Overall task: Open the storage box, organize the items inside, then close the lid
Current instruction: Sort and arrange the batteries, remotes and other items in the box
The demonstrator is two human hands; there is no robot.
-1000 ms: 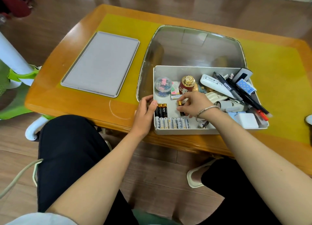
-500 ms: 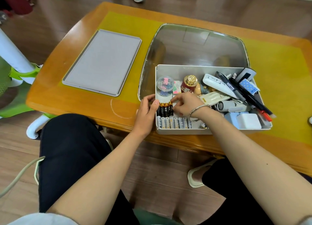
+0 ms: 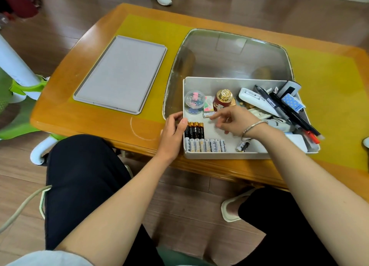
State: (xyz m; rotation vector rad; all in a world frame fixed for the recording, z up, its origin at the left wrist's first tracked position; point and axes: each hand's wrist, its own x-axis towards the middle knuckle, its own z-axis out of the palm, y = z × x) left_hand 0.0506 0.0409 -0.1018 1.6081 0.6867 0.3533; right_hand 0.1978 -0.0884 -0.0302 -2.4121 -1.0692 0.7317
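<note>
Storage box [image 3: 229,154] open on table [image 3: 95,123], lid [image 3: 121,74] lying flat to its left. Left hand [image 3: 173,133] grips box's left wall, thumb inside. Right hand [image 3: 233,121] over box, fingers loose, reaching for white battery [image 3: 208,115]. Black batteries [image 3: 194,130] and white row [image 3: 205,145] lined up at near-left corner.

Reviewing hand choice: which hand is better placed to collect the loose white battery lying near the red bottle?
Right. The right hand hovers inside the box, fingertips at that battery; the left hand grips the box's left wall.
</note>
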